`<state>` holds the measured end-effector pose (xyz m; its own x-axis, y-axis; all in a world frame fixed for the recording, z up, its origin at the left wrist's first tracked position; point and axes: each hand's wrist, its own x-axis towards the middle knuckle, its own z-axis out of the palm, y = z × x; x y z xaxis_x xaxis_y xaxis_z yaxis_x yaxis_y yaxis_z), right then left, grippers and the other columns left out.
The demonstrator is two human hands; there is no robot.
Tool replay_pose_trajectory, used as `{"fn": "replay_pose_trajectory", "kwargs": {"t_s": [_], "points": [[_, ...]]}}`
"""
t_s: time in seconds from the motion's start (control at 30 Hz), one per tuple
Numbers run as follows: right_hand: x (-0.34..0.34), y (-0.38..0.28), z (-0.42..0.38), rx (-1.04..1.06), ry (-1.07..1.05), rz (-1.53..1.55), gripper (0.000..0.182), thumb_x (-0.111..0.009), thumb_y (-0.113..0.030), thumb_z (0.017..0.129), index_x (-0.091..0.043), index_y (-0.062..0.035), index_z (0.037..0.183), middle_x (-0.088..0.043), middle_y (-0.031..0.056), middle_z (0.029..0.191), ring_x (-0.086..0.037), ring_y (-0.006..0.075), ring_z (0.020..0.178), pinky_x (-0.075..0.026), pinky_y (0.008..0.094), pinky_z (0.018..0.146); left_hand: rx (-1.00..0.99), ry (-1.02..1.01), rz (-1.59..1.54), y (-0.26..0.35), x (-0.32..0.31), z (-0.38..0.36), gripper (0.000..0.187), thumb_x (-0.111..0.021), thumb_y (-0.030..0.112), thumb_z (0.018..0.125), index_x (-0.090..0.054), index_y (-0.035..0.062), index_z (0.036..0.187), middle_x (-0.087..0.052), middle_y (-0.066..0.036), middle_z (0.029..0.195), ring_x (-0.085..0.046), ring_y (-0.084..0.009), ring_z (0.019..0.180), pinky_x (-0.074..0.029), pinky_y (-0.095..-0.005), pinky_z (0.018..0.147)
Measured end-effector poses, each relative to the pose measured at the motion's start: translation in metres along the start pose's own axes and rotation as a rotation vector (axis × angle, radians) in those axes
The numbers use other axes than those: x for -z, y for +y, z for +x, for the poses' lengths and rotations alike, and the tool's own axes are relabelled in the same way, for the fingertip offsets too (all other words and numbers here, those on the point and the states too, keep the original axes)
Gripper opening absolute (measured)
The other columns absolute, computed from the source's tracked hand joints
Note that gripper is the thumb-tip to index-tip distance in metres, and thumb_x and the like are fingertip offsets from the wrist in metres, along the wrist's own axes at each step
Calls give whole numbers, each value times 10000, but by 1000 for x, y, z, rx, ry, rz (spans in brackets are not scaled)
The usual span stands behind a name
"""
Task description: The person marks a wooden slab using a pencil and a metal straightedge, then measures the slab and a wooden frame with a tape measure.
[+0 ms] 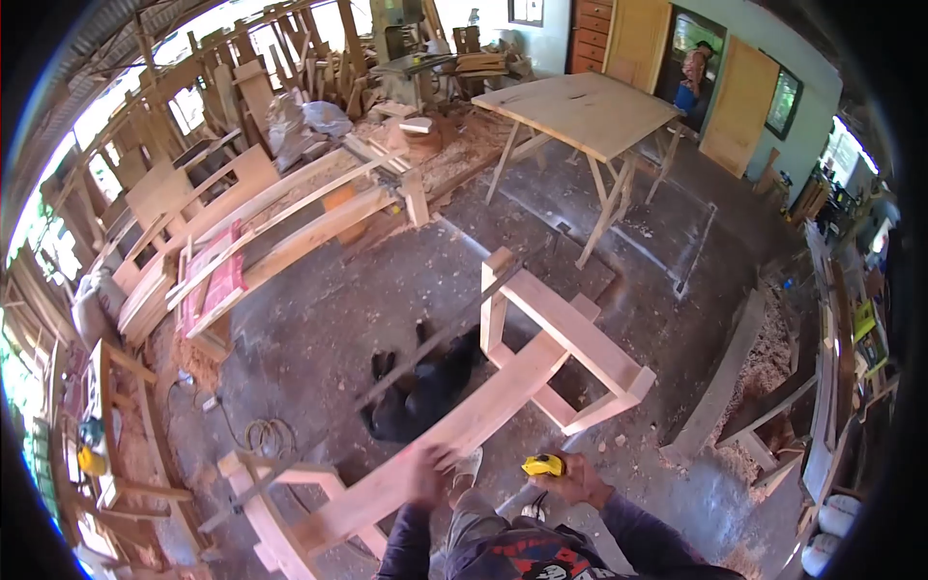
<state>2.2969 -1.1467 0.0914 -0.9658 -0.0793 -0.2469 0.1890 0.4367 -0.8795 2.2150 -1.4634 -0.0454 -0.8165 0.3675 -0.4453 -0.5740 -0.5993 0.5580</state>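
My left hand (430, 476) is at the near edge of a pale wooden beam (454, 411), its fingers stretched out over the wood and somewhat blurred. In my right hand (580, 480) is a yellow tape measure (543, 465), held just to the right of the beam. No drawn-out blade can be made out. The beam joins a rectangular wooden end frame (580, 329) at the far end and a second end frame (261, 512) at the near left. A long bar clamp (435, 346) reaches out from the far frame, and another bar clamp (253, 493) crosses the near one.
A black animal, apparently a dog (425, 391), lies on the floor beside the beam. Beyond stands a plywood-topped table (580, 108). Long boards (309, 227) rest at the left, near a coiled cord (269, 437). A person (692, 77) is in the far doorway. Shavings (749, 382) lie at right.
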Motion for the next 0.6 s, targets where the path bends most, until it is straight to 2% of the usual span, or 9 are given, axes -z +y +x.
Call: {"fn": "replay_pose_trajectory", "kwargs": {"t_s": [0.03,0.07,0.17,0.2,0.27,0.33,0.43,0.47,0.6], "points": [[0,-18,26,-25,0,75,424,-828,-315,835,-703,-45,1138,-743,41,980,-685,116,892,-553,293,821,-229,99,-73,13,54,22,368,-445,382,1046,-538,96,1257,-616,-117,1218,-620,-282,1085,-522,-404,914],[0,-36,56,-45,10,149,417,-827,-316,837,-705,-47,1132,-741,38,975,-684,112,889,-552,292,820,-263,287,-373,35,100,43,366,-503,454,999,-592,122,1126,-621,-85,1170,-600,-267,1082,-506,-391,932],[-3,-58,174,10,-66,126,369,-799,-277,875,-678,-36,1128,-695,25,994,-636,95,886,-533,286,808,-347,728,-437,99,189,96,346,-504,443,988,-579,126,1103,-605,-79,1139,-585,-261,1051,-496,-387,907],[-4,-65,220,-54,-130,153,351,-796,-258,881,-674,-41,1128,-685,19,994,-632,100,886,-526,286,814,-325,754,-400,115,201,120,340,-504,440,985,-575,127,1095,-600,-77,1129,-580,-258,1040,-493,-386,899],[-16,-95,310,40,-180,87,503,-701,-530,882,-684,-65,1074,-711,81,905,-672,187,788,-523,366,736,-281,772,-349,142,209,165,327,-504,433,978,-567,129,1079,-589,-73,1108,-570,-254,1019,-486,-383,883],[-32,-106,404,65,-218,-183,498,-734,-498,842,-704,-45,1046,-692,64,846,-647,130,793,-515,307,700,-252,764,-323,161,208,206,314,-504,426,971,-559,131,1063,-579,-69,1088,-560,-250,998,-480,-380,867],[-79,-71,508,68,-272,-92,490,-697,-501,814,-731,-15,763,-697,103,667,-661,197,603,-500,335,588,-218,728,-288,188,195,255,295,-504,415,960,-547,134,1039,-563,-63,1057,-544,-244,967,-470,-376,843],[-104,-24,544,43,-349,119,463,-699,-495,813,-746,-35,803,-700,93,685,-658,211,576,-498,345,554,-208,715,-276,195,189,268,289,-504,412,956,-543,135,1032,-558,-61,1046,-539,-241,956,-466,-375,835],[-110,-11,548,-269,-534,-88,333,-656,-409,847,-762,-96,882,-688,98,675,-673,244,569,-543,369,573,-175,675,-234,219,167,306,266,-505,398,942,-526,139,1000,-537,-53,1005,-519,-233,914,-453,-370,802]]}}
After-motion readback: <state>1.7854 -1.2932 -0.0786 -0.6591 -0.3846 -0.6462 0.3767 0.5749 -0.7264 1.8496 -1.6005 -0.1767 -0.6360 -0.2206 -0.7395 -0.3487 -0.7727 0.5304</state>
